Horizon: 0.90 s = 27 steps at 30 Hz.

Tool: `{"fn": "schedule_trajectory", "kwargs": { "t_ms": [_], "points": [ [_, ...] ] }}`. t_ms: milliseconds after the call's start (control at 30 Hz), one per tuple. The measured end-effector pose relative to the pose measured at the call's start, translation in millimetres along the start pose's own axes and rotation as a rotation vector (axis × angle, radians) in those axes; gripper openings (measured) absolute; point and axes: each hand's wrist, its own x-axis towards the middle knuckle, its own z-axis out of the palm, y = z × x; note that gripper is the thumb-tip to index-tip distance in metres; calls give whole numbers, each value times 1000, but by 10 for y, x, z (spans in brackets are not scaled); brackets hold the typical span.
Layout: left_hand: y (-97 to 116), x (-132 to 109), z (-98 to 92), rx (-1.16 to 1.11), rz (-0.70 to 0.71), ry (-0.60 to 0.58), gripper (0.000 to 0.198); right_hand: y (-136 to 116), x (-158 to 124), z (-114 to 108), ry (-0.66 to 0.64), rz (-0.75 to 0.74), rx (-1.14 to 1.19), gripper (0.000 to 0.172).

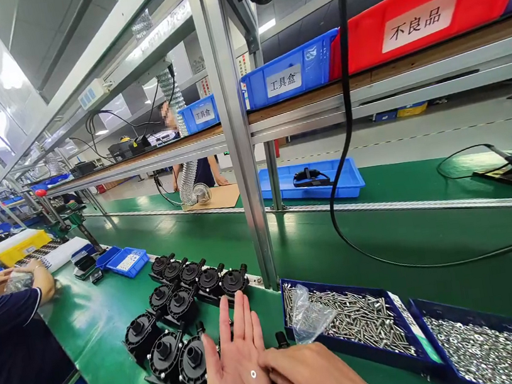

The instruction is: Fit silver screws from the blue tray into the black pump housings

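Note:
My left hand [237, 372] lies palm up and open, fingers stretched out, with a small silver washer [253, 374] resting on the palm. My right hand [313, 378] comes in from the right, back up, its fingers drawn together with their tips against the edge of the left palm; what they pinch is hidden. Several black round pump housings [181, 307] lie on the green table just beyond and under my hands. A blue tray of silver screws [350, 318], with a clear plastic bag [309, 315] in it, is beside my right hand.
A second blue tray of small silver parts [486, 353] sits at the right. An aluminium post [235, 144] rises behind the housings and a black cable [348, 141] hangs past it. A co-worker's arm [9, 303] is at the left. Another person [195, 168] stands across the line.

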Motion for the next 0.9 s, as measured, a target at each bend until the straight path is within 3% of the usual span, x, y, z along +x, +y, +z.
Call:
{"fn": "schedule_trajectory", "kwargs": {
  "t_ms": [133, 267, 433, 633, 900],
  "points": [
    [32, 13, 4, -22, 21, 23, 76, 33, 25, -15, 77, -90, 103, 18],
    [68, 14, 18, -26, 31, 63, 69, 98, 60, 103, 127, 31, 224, 15],
    [78, 0, -14, -9, 92, 44, 61, 114, 45, 179, 65, 39, 154, 16],
    [16, -29, -80, 97, 113, 9, 50, 77, -1, 170, 109, -118, 19, 25],
    [-2, -22, -123, 159, 59, 46, 44, -8, 28, 142, 95, 127, 205, 15]
  ]
}}
